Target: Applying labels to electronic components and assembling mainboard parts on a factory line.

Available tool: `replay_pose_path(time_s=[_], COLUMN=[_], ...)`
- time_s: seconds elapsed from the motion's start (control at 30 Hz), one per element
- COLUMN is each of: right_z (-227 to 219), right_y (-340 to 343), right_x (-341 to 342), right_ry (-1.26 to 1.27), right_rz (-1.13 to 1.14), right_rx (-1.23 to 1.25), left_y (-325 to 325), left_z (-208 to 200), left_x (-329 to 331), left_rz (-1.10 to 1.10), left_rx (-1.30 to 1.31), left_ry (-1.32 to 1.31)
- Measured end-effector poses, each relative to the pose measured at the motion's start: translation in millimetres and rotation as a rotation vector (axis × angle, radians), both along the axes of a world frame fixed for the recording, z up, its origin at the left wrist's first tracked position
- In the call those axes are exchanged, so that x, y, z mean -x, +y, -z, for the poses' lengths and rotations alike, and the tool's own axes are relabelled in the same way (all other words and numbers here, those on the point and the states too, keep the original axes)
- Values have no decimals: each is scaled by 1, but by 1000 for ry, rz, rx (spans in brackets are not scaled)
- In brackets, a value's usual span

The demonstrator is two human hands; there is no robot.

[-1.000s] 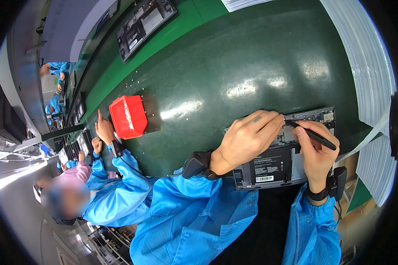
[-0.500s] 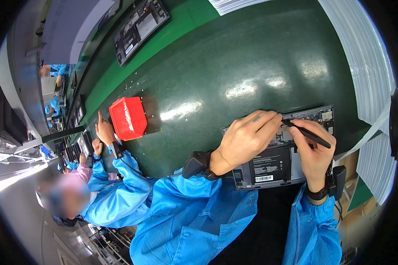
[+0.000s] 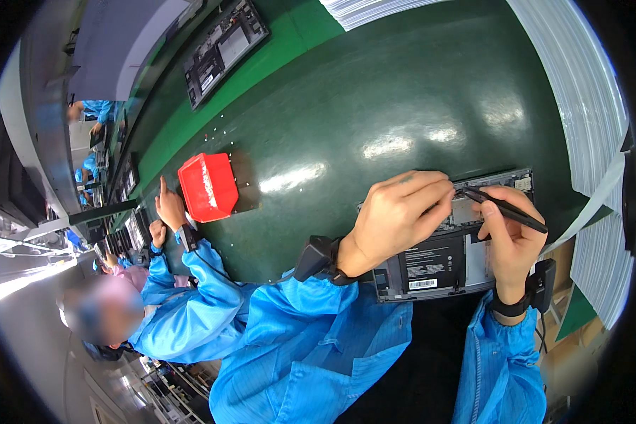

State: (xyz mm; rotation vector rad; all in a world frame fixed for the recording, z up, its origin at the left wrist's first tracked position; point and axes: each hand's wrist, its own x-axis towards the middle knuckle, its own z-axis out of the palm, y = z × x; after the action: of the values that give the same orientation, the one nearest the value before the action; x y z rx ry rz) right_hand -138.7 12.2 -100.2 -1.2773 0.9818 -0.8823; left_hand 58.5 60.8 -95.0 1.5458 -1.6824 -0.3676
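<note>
An opened laptop base (image 3: 478, 258) lies in front of me, its black battery (image 3: 431, 263) and inner boards exposed. My right hand (image 3: 512, 237) is closed around black tweezers (image 3: 512, 212), whose tips point left at the laptop's upper part. Close to those tips, the bent fingers of my left hand (image 3: 403, 219) are pinched together over the laptop's far edge. Whatever sits between the left fingertips is hidden or too small to make out. Both wrists carry black strapped devices.
To the left, a red bin (image 3: 208, 189) stands among small white bits, with a co-worker's hand (image 3: 169, 205) beside it. Another opened laptop base (image 3: 226, 53) lies on the bright green strip. Stacked white sheets (image 3: 579, 92) line the table's right side.
My right hand and the tweezers have shifted slightly right, and the tweezers' tips show more plainly. My left fingers have curled a little more. The laptop stays in place.
</note>
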Motion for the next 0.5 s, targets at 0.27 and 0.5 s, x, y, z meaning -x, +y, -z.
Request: replay_pose_path(time_s=[0.27,0.5], right_z=[0,-2], right_y=[-5,-10], right_x=[1,7], right_ry=[-135,-67], right_rz=[-34,-153], right_rx=[54,187], left_y=[6,17], left_z=[0,-14], left_x=[8,-37], left_rz=[-163,-507], left_rx=[-100,-96], left_ry=[181,97])
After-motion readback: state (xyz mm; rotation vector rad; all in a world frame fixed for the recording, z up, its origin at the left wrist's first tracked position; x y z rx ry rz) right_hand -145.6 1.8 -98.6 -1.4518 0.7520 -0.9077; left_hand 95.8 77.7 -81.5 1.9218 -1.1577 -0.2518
